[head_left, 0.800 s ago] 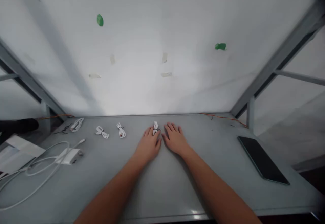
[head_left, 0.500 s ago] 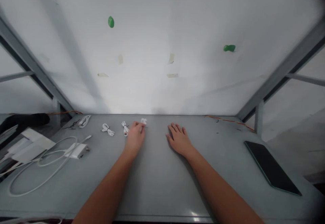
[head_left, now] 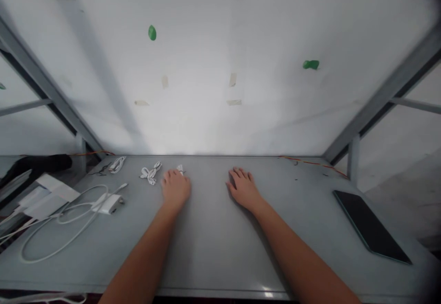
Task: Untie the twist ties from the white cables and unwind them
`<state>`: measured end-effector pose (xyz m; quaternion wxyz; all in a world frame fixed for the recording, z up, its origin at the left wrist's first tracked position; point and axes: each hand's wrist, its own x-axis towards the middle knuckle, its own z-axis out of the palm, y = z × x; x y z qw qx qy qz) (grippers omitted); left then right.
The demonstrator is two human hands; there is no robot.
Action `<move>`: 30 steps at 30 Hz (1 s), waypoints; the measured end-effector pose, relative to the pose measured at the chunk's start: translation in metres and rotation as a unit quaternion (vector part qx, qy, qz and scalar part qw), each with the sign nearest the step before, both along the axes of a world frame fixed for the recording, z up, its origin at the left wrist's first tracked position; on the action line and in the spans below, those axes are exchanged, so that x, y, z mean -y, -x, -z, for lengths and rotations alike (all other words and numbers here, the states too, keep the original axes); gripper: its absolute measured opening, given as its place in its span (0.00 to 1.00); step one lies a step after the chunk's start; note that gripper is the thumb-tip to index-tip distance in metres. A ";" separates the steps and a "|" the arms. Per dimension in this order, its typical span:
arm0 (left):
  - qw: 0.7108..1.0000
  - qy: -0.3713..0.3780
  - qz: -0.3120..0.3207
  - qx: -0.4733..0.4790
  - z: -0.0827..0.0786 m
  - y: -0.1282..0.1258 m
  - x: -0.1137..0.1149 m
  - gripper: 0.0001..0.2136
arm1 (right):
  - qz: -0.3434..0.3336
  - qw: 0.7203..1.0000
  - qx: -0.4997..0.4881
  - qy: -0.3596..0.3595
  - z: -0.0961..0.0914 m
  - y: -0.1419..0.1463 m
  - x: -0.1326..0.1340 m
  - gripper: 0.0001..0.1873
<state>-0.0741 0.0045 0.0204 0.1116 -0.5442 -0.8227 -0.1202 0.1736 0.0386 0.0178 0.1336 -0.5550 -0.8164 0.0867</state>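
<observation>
My left hand (head_left: 175,188) is low over the tabletop, palm down with bent fingers. A bundled white cable (head_left: 180,169) shows between its thumb and index finger, mostly hidden by the hand. Just left of the fingers, two more bundled white cables (head_left: 150,174) lie touching each other, tied with dark bands. My right hand (head_left: 244,188) rests flat on the grey table (head_left: 213,249), fingers spread and holding nothing.
Further left lie another coiled white cable (head_left: 117,164), a white charger (head_left: 108,203) with a long looped cable, and an open white box (head_left: 51,196). A dark tablet-like slab (head_left: 372,226) lies at the right. A white wall (head_left: 206,125) closes off the back.
My left hand has moved left, and the bundled cable by its fingertips has shifted left too. The middle cable now lies against the one left of it. My right hand stays put.
</observation>
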 end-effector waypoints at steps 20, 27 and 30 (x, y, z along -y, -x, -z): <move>0.962 0.035 0.216 0.166 -0.009 -0.085 0.020 0.13 | 0.023 0.931 -0.365 -0.009 -0.007 0.034 0.020 0.09; 0.927 0.036 0.173 0.331 -0.016 -0.086 0.021 0.10 | 0.020 0.896 -0.443 -0.006 0.001 0.035 0.022 0.10; 0.917 0.016 0.165 0.362 -0.016 -0.085 0.021 0.08 | -0.012 0.906 -0.423 -0.018 0.000 0.035 0.023 0.11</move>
